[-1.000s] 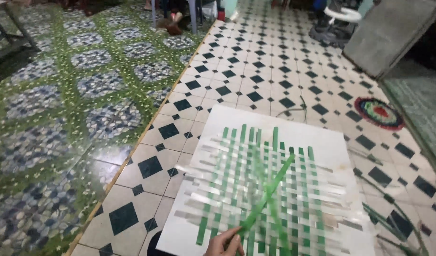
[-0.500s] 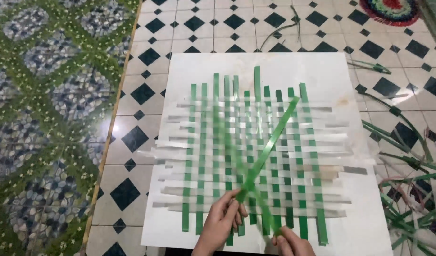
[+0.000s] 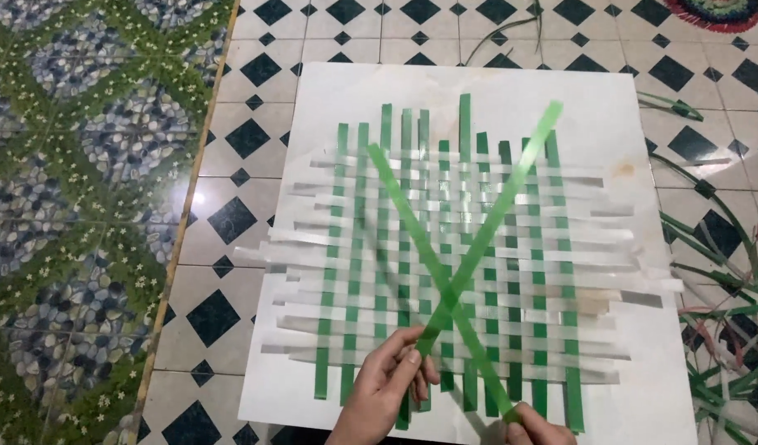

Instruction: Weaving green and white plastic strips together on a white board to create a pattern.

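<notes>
From the head camera, the left hand (image 3: 383,391) pinches the lower end of a loose green strip (image 3: 493,224) that slants up to the right. The right hand (image 3: 534,427) (only partly in view at the bottom edge) grips the lower end of a second green strip (image 3: 412,222). Both strips cross above a green-and-white woven mat (image 3: 445,264) lying on a white board (image 3: 511,91) on the tiled floor (image 3: 231,165)

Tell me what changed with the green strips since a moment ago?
The right hand came into view and took a second loose green strip; it now crosses the left hand's strip like an X. The woven mat and white board stayed put.
</notes>
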